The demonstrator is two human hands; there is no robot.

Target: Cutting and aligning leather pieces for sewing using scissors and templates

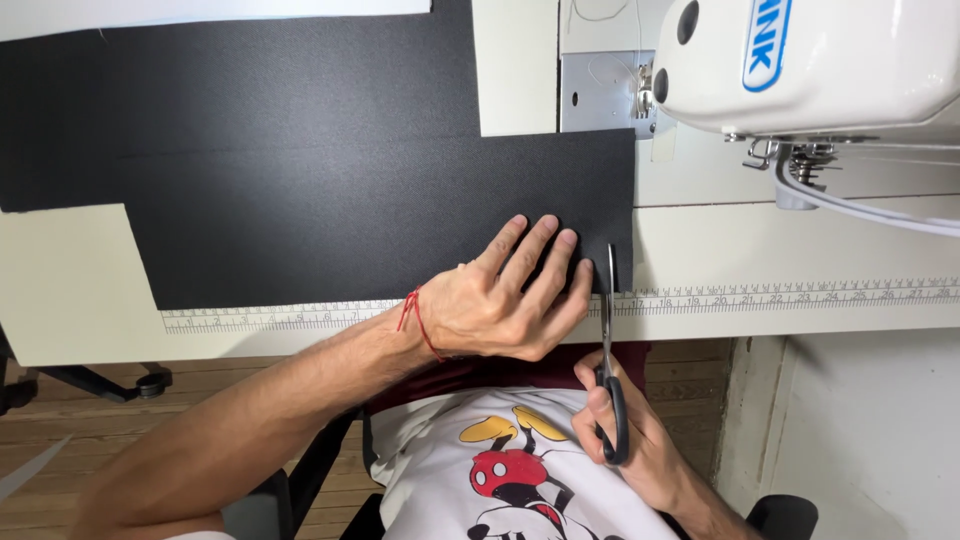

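Right hand (640, 440): closest to the camera, low in the picture. Its fingers are curled shut through the black handles of the scissors (608, 350).
Scissors: they point away from the person. The thin blades look almost closed. Their tips sit at the near edge of the black fabric (380, 215), close to its right end.
Left hand (505, 300): open and flat, fingers spread. It presses down on the fabric just left of the blades and holds nothing. A red string (415, 318) is tied around the wrist.
Black fabric: a long dark piece lying flat on the pale sewing table (70, 290). Its right end reaches near the needle plate (598, 92).
Ruler strip (780, 297): it runs along the table's front edge, under the blades.
Sewing machine (810, 60): white, at the top right, apart from both hands.
What could go wrong: the left fingertips are very near the blades, so a quick snip might nick them. If the flat hand slips, the fabric could slide and the cut could go crooked.
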